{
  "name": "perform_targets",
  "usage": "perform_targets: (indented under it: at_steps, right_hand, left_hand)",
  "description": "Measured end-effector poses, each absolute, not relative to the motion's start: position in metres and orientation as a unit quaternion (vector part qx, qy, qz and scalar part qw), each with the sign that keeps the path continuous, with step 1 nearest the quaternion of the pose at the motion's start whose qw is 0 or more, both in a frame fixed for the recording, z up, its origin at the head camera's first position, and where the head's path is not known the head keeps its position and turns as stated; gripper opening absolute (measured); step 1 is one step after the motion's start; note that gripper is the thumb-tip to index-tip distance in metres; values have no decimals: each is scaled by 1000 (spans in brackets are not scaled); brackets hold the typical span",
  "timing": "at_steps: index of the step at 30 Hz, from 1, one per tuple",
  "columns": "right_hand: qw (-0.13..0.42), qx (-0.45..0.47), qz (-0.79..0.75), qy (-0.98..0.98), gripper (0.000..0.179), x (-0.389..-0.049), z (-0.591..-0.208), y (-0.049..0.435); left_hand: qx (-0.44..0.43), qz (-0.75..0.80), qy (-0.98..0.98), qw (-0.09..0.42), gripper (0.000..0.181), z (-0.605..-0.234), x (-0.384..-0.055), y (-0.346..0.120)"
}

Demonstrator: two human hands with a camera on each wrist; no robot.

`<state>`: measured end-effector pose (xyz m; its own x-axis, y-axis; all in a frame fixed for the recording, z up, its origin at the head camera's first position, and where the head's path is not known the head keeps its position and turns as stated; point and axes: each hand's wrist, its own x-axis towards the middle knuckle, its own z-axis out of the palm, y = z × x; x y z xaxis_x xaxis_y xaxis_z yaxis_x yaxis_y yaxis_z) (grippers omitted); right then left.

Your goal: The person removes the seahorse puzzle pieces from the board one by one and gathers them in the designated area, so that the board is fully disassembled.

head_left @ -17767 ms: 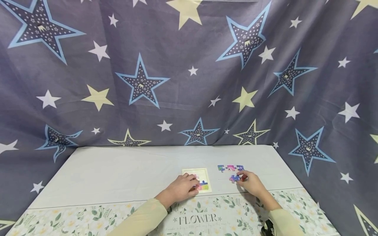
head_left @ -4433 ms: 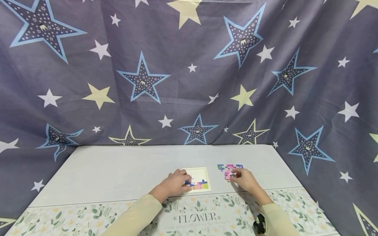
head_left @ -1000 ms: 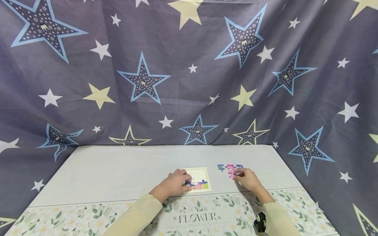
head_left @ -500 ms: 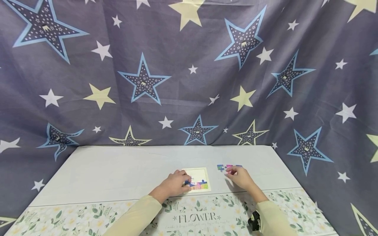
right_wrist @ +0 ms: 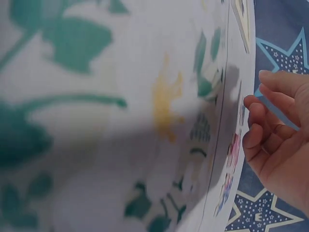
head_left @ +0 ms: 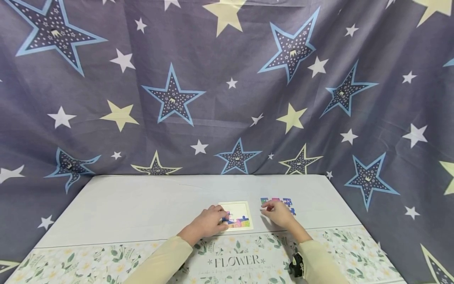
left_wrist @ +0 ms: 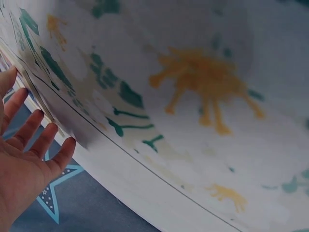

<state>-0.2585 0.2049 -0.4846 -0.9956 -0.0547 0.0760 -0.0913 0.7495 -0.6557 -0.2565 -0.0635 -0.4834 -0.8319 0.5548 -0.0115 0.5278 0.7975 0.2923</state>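
A white tray-style puzzle frame (head_left: 250,216) lies on the table, with colourful jigsaw pieces (head_left: 242,223) along its near side and bare white backing behind them. My left hand (head_left: 206,223) rests on the frame's left side. Its fingers (left_wrist: 29,125) look spread and relaxed in the left wrist view. Right of the frame, my right hand (head_left: 281,215) hovers over loose jigsaw pieces (head_left: 287,201), hiding some of them. In the right wrist view a gap shows between thumb and loosely bent fingers (right_wrist: 256,113), and nothing is seen held there.
A pale cloth (head_left: 152,209) covers the table, with a floral, lettered band (head_left: 237,262) along the near side. A dark star-patterned curtain (head_left: 198,94) hangs behind and to both sides. A black device (head_left: 296,265) sits at the right wrist.
My right hand has moved left across the loose pieces, uncovering a blue piece at their right. My left hand stays at the frame, its fingers shifted slightly.
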Motion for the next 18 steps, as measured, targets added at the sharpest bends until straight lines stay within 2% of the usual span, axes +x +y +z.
perform_targets:
  at_steps: [18]
  right_hand:
    - [11, 73, 356, -932, 19, -260, -485, 177]
  left_hand:
    - [308, 116, 944, 29, 19, -486, -251, -73]
